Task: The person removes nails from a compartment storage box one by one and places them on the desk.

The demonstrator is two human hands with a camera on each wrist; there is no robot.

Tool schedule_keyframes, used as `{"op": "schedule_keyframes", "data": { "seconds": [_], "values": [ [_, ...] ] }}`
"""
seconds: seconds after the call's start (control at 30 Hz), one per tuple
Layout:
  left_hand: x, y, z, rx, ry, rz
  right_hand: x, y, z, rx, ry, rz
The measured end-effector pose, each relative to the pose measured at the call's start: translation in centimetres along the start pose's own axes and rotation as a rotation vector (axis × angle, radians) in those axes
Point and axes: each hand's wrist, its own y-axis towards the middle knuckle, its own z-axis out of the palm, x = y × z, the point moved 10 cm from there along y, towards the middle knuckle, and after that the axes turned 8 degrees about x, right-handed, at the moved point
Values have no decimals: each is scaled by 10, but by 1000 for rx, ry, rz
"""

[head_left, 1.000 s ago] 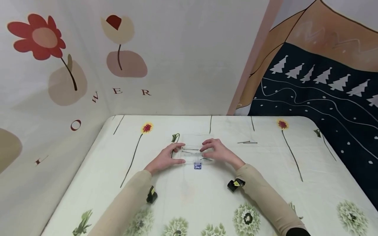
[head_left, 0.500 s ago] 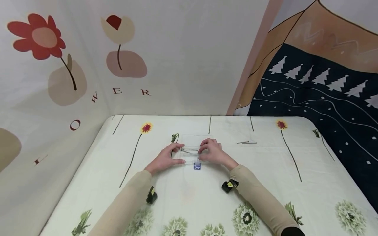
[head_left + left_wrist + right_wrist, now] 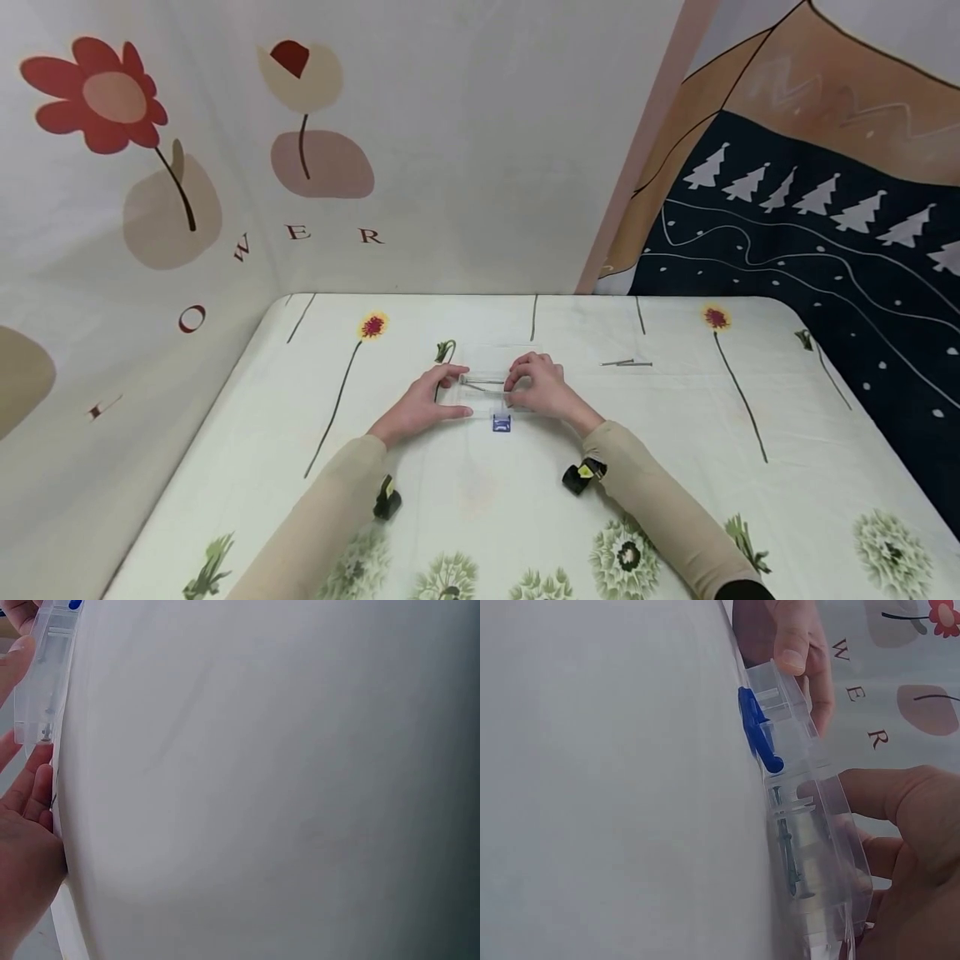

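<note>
A clear plastic box (image 3: 483, 410) lies on the table with its lid laid back and a blue latch (image 3: 501, 422) at its front. Long thin metal nails (image 3: 482, 382) lie in it; another nail (image 3: 784, 838) shows through the front wall in the right wrist view. My left hand (image 3: 423, 397) holds the box's left end, thumb at the front corner and fingers behind. My right hand (image 3: 542, 386) reaches inside at the right, thumb and fingers curled and pinching at the nails' right ends; its fingertips are partly hidden.
Two or so loose nails (image 3: 626, 362) lie on the table to the right of the box. The flower-patterned cloth (image 3: 480, 500) covers the table. Printed curtains (image 3: 465, 167) hang behind and at both sides.
My right hand has moved slightly left and its fingers have curled in at the nails, covering the one that showed below it. My left hand and the box have stayed put.
</note>
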Motion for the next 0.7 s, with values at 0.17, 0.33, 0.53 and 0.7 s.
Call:
{"op": "schedule_keyframes", "data": {
  "seconds": [0.17, 0.33, 0.53, 0.7],
  "values": [
    [0, -1, 0, 0, -5, -13, -1, -1, -1, -8, 19, -1],
    [1, -1, 1, -2, -14, -8, 0, -2, -2, -14, 32, -10],
    [2, 0, 1, -6, -19, -9, -1, -1, -3, -20, 34, -19],
    [4, 0, 1, -5, -17, -23, -3, -1, -3, -29, 47, -18]
  ]
}}
